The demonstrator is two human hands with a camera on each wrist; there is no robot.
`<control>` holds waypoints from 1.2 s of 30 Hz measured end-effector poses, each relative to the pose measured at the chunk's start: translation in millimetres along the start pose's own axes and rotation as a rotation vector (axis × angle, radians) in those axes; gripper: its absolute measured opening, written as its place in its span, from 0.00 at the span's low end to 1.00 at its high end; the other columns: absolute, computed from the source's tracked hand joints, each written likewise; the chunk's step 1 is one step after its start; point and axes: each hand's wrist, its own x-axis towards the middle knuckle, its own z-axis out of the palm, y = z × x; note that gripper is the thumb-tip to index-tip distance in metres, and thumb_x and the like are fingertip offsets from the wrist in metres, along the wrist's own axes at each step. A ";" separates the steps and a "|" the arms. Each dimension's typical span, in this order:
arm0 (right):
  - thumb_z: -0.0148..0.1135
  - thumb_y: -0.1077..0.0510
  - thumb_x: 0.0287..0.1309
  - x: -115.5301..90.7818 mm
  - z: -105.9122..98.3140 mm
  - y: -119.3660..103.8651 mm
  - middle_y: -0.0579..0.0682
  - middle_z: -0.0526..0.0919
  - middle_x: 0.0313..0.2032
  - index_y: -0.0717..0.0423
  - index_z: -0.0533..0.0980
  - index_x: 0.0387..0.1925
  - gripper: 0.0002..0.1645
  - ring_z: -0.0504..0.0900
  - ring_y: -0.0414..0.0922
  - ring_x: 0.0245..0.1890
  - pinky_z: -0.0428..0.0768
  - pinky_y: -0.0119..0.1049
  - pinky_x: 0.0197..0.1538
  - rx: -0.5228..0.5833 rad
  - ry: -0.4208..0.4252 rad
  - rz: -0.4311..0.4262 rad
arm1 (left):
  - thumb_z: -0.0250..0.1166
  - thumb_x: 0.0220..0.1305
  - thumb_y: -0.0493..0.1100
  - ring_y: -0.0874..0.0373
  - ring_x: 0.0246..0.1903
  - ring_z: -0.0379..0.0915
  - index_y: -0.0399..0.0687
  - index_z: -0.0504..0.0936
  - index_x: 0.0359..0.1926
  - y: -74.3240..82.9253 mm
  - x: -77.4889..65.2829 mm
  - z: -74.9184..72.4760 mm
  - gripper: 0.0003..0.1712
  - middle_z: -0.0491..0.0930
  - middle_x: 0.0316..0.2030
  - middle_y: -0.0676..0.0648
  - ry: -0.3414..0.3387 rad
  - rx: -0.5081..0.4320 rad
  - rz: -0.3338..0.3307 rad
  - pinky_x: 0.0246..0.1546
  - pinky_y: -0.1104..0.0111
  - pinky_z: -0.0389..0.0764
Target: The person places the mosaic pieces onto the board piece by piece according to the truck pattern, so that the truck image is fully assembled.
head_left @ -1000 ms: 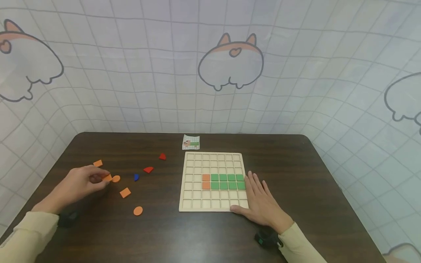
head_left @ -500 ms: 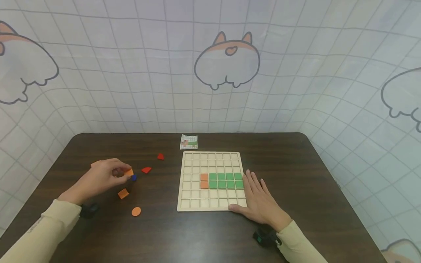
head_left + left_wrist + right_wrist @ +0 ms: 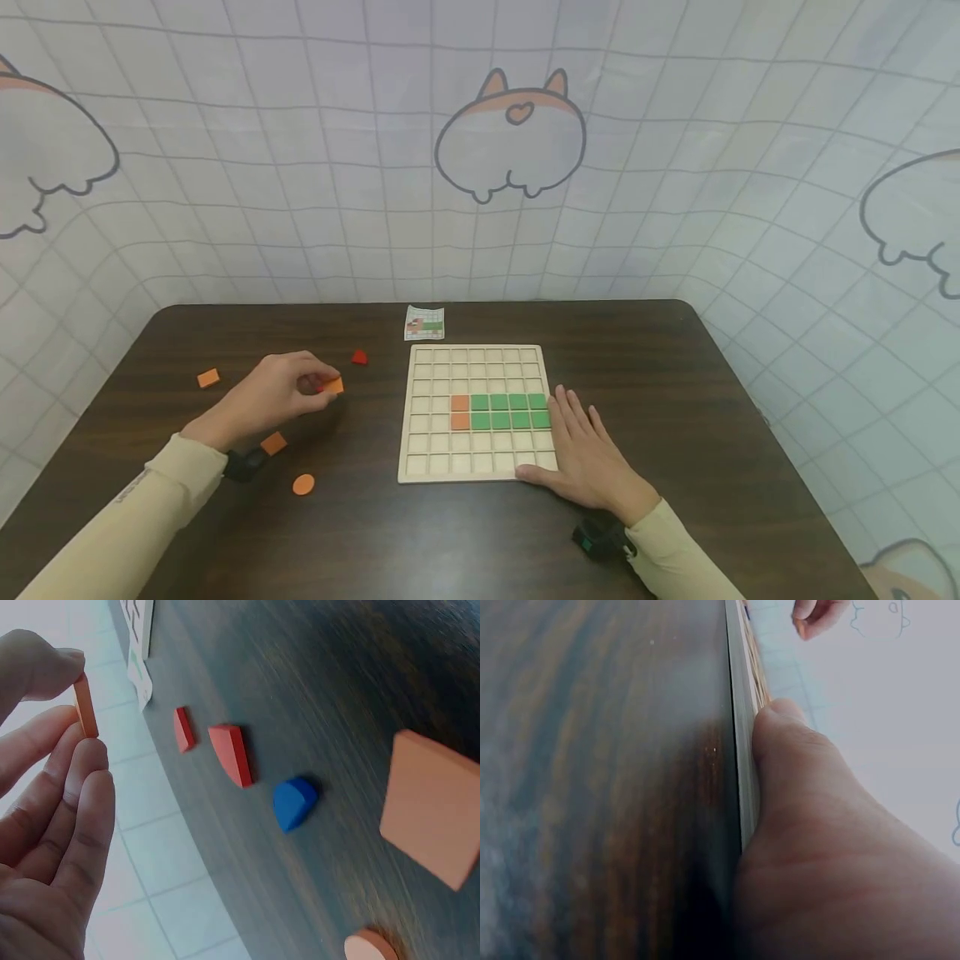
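Observation:
My left hand (image 3: 288, 387) pinches an orange square tile (image 3: 85, 709) between thumb and fingertips, raised above the table's left side. Near it lie two red wedge pieces (image 3: 231, 755) and a blue piece (image 3: 293, 804) with a curved side. The hand hides the blue piece in the head view. My right hand (image 3: 588, 454) lies with straight fingers along the right edge of a pale grid board (image 3: 420, 443), its thumb at the front corner. Set in the board are two orange tiles (image 3: 460, 403) and, to their right, two rows of green tiles (image 3: 498, 403).
More orange squares (image 3: 208, 378) and an orange disc (image 3: 303, 484) lie on the dark table (image 3: 465, 542), left of the board. Behind the board is a small printed card (image 3: 424, 323) with a coloured grid. A patterned curtain (image 3: 337, 167) surrounds the table.
My left hand has lifted the orange square tile from among the left pieces and carried it rightward, towards the board. The right hand stays on the board's edge. The head view has shifted slightly.

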 end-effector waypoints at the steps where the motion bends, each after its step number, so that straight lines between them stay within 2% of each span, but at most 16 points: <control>1: 0.51 0.15 0.58 0.2 -0.2 -0.4 0.61 0.40 0.84 0.61 0.42 0.83 0.73 0.41 0.59 0.85 0.48 0.66 0.82 0.001 -0.002 0.000 | 0.71 0.66 0.44 0.63 0.40 0.82 0.50 0.89 0.51 0.8 1.1 0.9 0.13 0.87 0.44 0.54 -0.005 -0.001 -0.003 0.41 0.68 0.84; 8: 0.52 0.15 0.57 0.6 -0.9 -0.6 0.62 0.40 0.83 0.61 0.43 0.82 0.73 0.41 0.60 0.85 0.48 0.66 0.82 -0.004 -0.005 0.005 | 0.71 0.66 0.46 0.63 0.40 0.81 0.50 0.89 0.51 9.6 10.8 9.5 0.14 0.87 0.44 0.55 -0.013 -0.017 0.006 0.41 0.68 0.83; 14: 0.52 0.15 0.57 -0.1 -3.2 -0.4 0.61 0.40 0.83 0.60 0.42 0.83 0.73 0.41 0.59 0.85 0.48 0.66 0.82 -0.003 -0.010 0.006 | 0.72 0.64 0.44 0.59 0.39 0.81 0.47 0.88 0.52 18.9 22.7 18.6 0.16 0.87 0.44 0.51 -0.029 0.009 0.043 0.39 0.67 0.83; 21: 0.53 0.16 0.58 0.1 -6.5 -1.9 0.62 0.40 0.83 0.61 0.42 0.83 0.73 0.40 0.60 0.85 0.47 0.66 0.82 0.006 -0.030 0.006 | 0.72 0.63 0.42 0.62 0.40 0.82 0.48 0.89 0.50 28.3 35.0 27.4 0.14 0.86 0.41 0.54 -0.029 0.003 0.094 0.42 0.65 0.85; 36: 0.53 0.16 0.58 0.8 -5.8 -2.4 0.62 0.41 0.83 0.61 0.43 0.82 0.72 0.41 0.60 0.85 0.48 0.66 0.82 0.002 -0.029 0.006 | 0.73 0.63 0.44 0.59 0.41 0.84 0.44 0.89 0.51 54.0 59.2 44.9 0.17 0.88 0.44 0.49 -0.027 -0.027 0.093 0.44 0.63 0.87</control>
